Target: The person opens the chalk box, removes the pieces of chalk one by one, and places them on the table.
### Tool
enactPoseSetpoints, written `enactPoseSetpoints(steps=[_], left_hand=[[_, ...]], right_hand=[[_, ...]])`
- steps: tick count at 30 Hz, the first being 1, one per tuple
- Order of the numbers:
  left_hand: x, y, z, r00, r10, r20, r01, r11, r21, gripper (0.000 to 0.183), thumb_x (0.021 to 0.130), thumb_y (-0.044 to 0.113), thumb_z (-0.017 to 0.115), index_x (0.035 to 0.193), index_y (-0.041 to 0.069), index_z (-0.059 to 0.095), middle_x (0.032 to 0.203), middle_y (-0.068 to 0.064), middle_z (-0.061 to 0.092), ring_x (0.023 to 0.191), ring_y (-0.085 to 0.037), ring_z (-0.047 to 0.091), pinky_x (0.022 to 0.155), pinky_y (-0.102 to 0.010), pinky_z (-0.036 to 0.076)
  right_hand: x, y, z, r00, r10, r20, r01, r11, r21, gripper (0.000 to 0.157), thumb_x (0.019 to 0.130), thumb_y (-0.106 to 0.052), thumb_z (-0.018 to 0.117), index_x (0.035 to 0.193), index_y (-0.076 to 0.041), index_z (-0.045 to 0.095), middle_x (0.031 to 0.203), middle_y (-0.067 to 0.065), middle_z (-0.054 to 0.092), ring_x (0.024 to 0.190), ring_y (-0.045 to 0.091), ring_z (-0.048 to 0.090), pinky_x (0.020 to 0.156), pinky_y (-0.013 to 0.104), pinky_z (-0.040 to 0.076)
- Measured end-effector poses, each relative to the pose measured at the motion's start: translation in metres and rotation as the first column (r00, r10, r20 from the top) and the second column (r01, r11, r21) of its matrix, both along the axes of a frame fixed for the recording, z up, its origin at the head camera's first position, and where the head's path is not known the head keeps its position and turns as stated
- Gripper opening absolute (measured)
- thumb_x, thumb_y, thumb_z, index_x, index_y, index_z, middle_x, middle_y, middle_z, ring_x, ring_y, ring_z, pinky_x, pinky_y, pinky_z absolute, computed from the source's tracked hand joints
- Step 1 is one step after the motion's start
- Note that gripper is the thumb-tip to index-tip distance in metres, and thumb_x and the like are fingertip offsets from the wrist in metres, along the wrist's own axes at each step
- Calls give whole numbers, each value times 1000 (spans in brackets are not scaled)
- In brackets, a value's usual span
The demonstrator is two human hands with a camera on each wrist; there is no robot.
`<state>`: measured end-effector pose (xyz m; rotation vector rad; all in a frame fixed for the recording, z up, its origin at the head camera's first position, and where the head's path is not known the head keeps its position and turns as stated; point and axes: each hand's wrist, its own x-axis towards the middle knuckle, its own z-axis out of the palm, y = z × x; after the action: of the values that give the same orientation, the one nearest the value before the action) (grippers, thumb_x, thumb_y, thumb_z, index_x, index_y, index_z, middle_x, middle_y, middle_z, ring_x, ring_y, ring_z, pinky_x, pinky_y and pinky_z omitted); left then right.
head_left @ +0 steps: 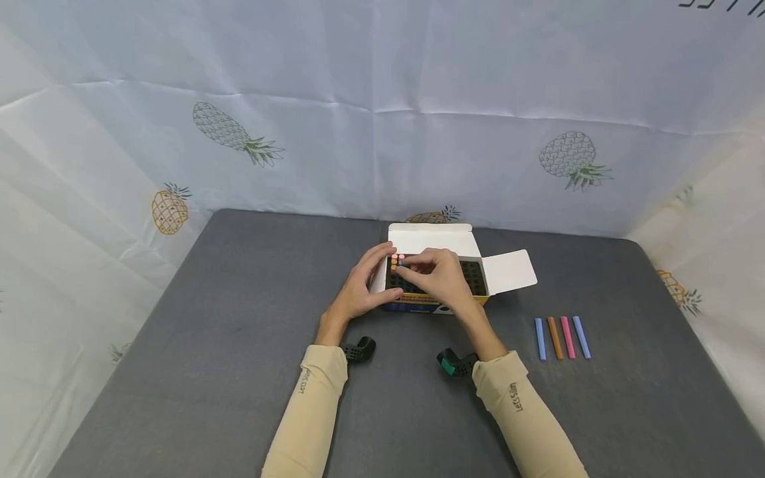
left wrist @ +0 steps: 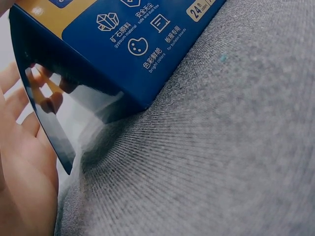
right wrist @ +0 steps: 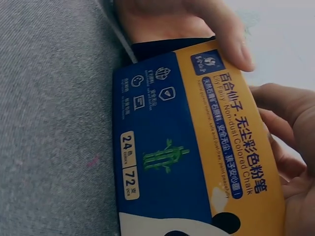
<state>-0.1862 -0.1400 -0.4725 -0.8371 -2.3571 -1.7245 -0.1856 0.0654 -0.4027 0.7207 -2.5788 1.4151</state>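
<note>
**A:** So, what step are we on? Looks to me like slotting sticks into the chalk box (head_left: 412, 308), though a still can't rule out pulling them out.

**B:** Yeah, I'd guess loading. The right hand (head_left: 441, 277) seems to pinch a blue chalk stick (head_left: 401, 263) between thumb and forefinger at the box's left end. The left hand (head_left: 357, 287) grips that end, thumb over the front edge.

**A:** Next move, then?

**B:** Keep it upright, seat it in its hole, ease the fingers off. Four loose chalk sticks (head_left: 554, 337) lie right of the box on the gray surface (head_left: 227, 372).

**A:** Wrist cams add anything?

**B:** Right one reads "Non-dust Colored Chalk", 72 pcs, illegible from the head. Left one catches the glossy side flap (left wrist: 47, 125) by the palm. Only the head view shows the holes and loose sticks.
</note>
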Motion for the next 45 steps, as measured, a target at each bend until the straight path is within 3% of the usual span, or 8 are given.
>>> enactPoseSetpoints(steps=[6,13,21,29,38,45], left_hand=[[1,-1,-1,1000,15,17,-15,1000,-2,96,84,74,67,153,11,45,167,-8,32,155,-32,32,124,-59,31],[1,0,-1,1000,6,18,-6,1000,2,96,84,73,67,154,10,45,167,-8,31,155,-32,32,124,-58,31],[1,0,0,1000,6,14,-6,1000,1,94,85,72,67,154,13,45,167,-7,32,155,-30,32,124,-57,32],[0,0,1,1000,7,11,-7,1000,9,93,85,71,68,153,12,46,166,-9,33,154,-31,33,122,-60,33],[1,0,0,1000,23,21,-22,1000,-13,96,83,78,64,153,15,46,166,-7,33,154,-30,34,121,-60,35],[1,1,2,999,26,22,-26,1000,-17,97,82,80,63,153,16,46,166,-6,33,154,-30,35,121,-60,35]], right_hand=[[0,-2,-2,1000,-21,-11,22,998,57,17,85,-9,83,98,2,81,82,16,74,68,24,70,64,26,58],[2,-3,-4,997,-77,5,77,994,82,15,84,-11,84,95,0,82,84,15,74,70,24,72,64,29,59],[3,-5,-4,996,-62,-58,65,997,51,12,87,-7,80,95,1,82,84,15,73,71,25,70,66,29,59],[2,-8,1,987,-99,-129,89,993,-76,11,88,-9,80,95,0,82,82,14,70,67,23,69,62,22,55],[-2,-9,-1,991,-101,-87,96,993,-63,20,89,-13,80,105,-2,81,83,14,70,70,24,69,63,20,52],[-1,-8,0,990,-92,-109,84,994,-72,20,90,-11,79,106,0,81,84,14,68,69,23,67,62,20,51]])
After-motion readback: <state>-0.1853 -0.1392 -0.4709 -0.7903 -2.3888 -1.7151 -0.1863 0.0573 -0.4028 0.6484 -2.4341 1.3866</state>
